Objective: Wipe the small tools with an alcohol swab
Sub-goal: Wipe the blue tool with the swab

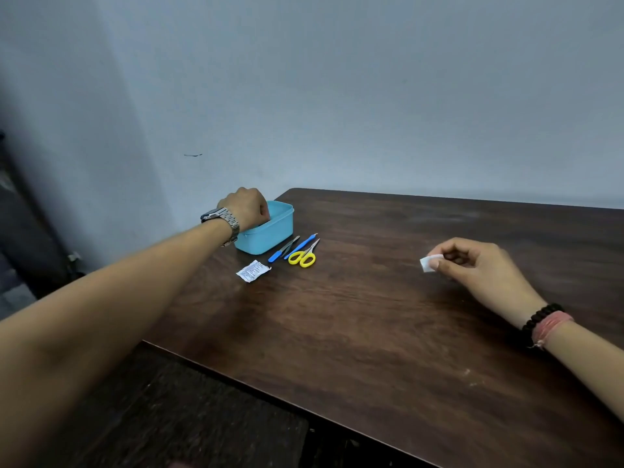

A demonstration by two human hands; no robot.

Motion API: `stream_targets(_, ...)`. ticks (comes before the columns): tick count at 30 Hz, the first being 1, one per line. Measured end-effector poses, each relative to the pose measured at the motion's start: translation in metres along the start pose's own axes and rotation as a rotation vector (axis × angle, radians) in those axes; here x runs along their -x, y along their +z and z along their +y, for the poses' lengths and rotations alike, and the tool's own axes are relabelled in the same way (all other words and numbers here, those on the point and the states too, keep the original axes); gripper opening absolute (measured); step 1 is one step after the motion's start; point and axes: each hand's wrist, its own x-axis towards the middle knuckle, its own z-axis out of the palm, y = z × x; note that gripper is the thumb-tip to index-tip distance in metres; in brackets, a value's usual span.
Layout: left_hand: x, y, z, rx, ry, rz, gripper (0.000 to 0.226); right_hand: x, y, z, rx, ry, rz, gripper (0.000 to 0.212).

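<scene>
My left hand (245, 209) reaches into a light blue plastic box (274, 231) at the table's far left corner; its fingers are hidden inside, so what they hold is unseen. Beside the box lie yellow-handled scissors (304, 257), a blue-handled tool (301, 245), another blue-handled tool (277, 254) and a thin metal tool (291, 243). A torn white swab wrapper (253, 271) lies just in front of them. My right hand (472, 265) rests on the table to the right, pinching a small folded white alcohol swab (428, 264) between thumb and fingers.
The dark wooden table (371, 315) has its left edge running diagonally toward me. A grey wall stands behind. A dark bench or stool top (189, 417) sits below the near-left edge.
</scene>
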Motion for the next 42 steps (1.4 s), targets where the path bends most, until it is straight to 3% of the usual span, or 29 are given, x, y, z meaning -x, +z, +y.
stream_targets(3, 0.000, -0.002, 0.004, -0.008, 0.024, 0.084, 0.018, 0.000, 0.001, -0.001, 0.002, -0.005, 0.006, 0.006)
stream_targets(8, 0.004, -0.003, 0.023, 0.021, 0.194, 0.238, 0.016, 0.000, 0.001, -0.005, 0.008, -0.009, 0.016, 0.007)
stream_targets(13, 0.013, 0.011, 0.054, -0.071, 0.273, 0.093, 0.015, 0.000, 0.000, -0.004, 0.011, 0.013, 0.022, 0.008)
stream_targets(20, 0.014, 0.036, 0.069, -0.100, 0.179, -0.071, 0.021, 0.000, -0.002, -0.003, -0.022, 0.033, 0.015, 0.011)
stream_targets(28, 0.007, 0.040, 0.073, -0.080, 0.171, -0.015, 0.019, -0.005, -0.001, 0.001, -0.138, 0.064, 0.064, 0.014)
stream_targets(35, 0.019, 0.021, 0.113, 0.344, 0.211, 0.131, 0.018, -0.007, -0.008, 0.003, -0.112, 0.075, 0.093, 0.013)
stream_targets(38, 0.033, 0.022, 0.146, 0.624, 0.268, 0.031, 0.015, -0.008, -0.010, 0.007, -0.127, 0.101, 0.131, 0.018)
stream_targets(42, 0.047, 0.037, 0.191, 1.066, 0.243, -0.221, 0.019, -0.010, -0.017, 0.005, -0.187, 0.079, 0.195, 0.019)
